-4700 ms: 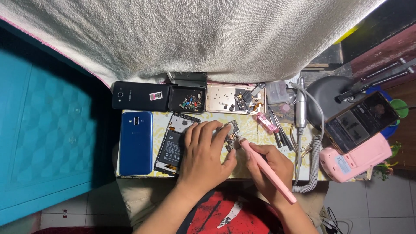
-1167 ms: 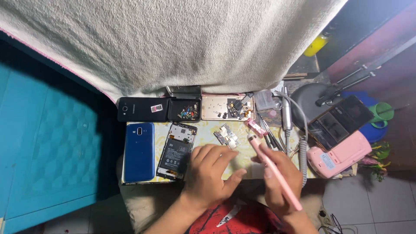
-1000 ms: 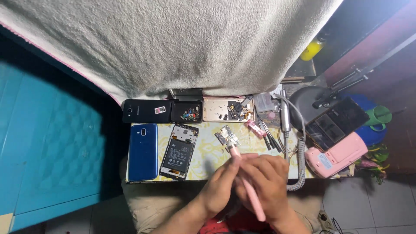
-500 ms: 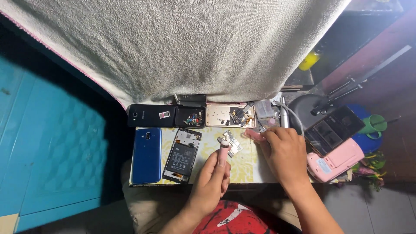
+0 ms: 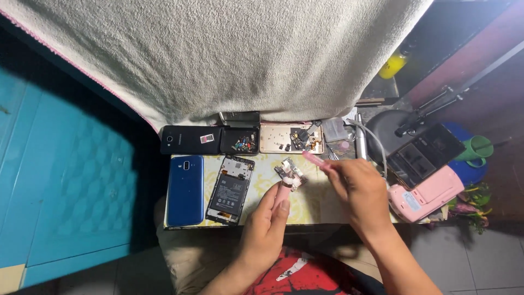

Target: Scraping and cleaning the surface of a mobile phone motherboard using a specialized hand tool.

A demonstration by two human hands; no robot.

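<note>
Left hand (image 5: 267, 221) is up at the middle of the worktop (image 5: 316, 205), fingers stretched long and pressed together, and a pink tool (image 5: 283, 192) shows at the fingertips, its end meeting the small circuit board (image 5: 290, 173). Whether the hand actually grips that tool, I cannot tell from this angle. Right hand (image 5: 357, 188) sits just to the right, curled closed, pinching a slim pink piece (image 5: 314, 159) that pokes out toward the upper left. The circuit board lies on the yellow patterned mat (image 5: 305, 199), between the two hands.

Left of the board lies an opened phone (image 5: 230, 189) with its black battery exposed, and beside that a blue phone (image 5: 185, 189) face down. Along the back edge: a black phone (image 5: 190, 140), a small black tray of tiny parts (image 5: 240, 143), and a gold phone back cover (image 5: 289, 139) strewn with small components. To the right, a pink device (image 5: 426, 194) sits by a dark screen (image 5: 426, 155). A pale towel (image 5: 229, 54) hangs over the far side.
</note>
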